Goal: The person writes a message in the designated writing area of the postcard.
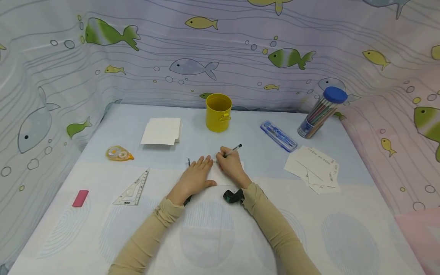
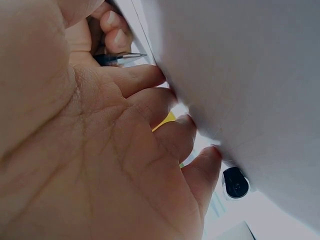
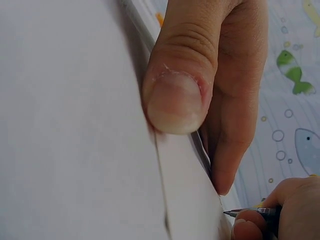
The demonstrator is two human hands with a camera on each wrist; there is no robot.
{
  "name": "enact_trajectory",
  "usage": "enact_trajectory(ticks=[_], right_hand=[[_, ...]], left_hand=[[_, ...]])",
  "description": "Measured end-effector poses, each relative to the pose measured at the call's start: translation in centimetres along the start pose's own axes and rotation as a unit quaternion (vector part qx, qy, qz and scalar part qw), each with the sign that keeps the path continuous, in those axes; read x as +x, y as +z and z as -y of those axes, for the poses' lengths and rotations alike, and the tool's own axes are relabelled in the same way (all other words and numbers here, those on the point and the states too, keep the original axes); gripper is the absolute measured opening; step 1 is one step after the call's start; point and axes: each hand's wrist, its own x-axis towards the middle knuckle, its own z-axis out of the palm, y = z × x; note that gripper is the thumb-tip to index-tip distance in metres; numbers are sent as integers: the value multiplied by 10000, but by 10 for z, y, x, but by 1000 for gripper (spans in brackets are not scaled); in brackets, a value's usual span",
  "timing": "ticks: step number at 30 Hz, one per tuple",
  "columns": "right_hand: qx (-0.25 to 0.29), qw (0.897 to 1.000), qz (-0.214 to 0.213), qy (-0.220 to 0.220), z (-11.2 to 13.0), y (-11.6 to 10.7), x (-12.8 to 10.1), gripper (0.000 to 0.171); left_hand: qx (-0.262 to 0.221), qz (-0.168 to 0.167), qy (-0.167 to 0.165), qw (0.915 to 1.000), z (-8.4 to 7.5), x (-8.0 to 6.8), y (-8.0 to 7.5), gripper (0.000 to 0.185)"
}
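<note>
My right hand (image 1: 231, 165) grips a pen (image 1: 238, 147) with a dark end, its point down at a white sheet of paper (image 1: 221, 178). In the right wrist view the pen tip (image 3: 228, 213) meets the far edge of the paper. My left hand (image 1: 195, 176) lies flat over the sheet's left side, fingers straight and thumb stretched out. In the left wrist view its fingertips press on the paper (image 2: 250, 90). A dark, thin thing (image 1: 189, 162) shows beside the left fingers, mostly hidden by the hand. Whatever is written under the pen is hidden.
A yellow bucket (image 1: 219, 118) stands behind the hands, with blank cards (image 1: 161, 131) to its left. A correction tape (image 1: 118, 153), triangle ruler (image 1: 133, 191) and pink eraser (image 1: 80, 198) lie left. Rightward are a blue case (image 1: 278, 136), a pencil jar (image 1: 321, 112) and written cards (image 1: 316, 164).
</note>
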Motion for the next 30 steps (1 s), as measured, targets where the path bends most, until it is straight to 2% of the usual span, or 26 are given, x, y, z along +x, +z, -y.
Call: enact_trajectory(ticks=[8,25,30], right_hand=[[203,9998,-44,68,3,-1,-1,36],[-38,9999,125,50,1,-2,2,36],[42,9999,121,48,1,-2,0,36]], left_hand=[[29,9,-2,10000,0,0,-1,81],[21,2,-1,10000,-1,0,-2,81],[-13,32,-12,10000,-1,0,-1,81]])
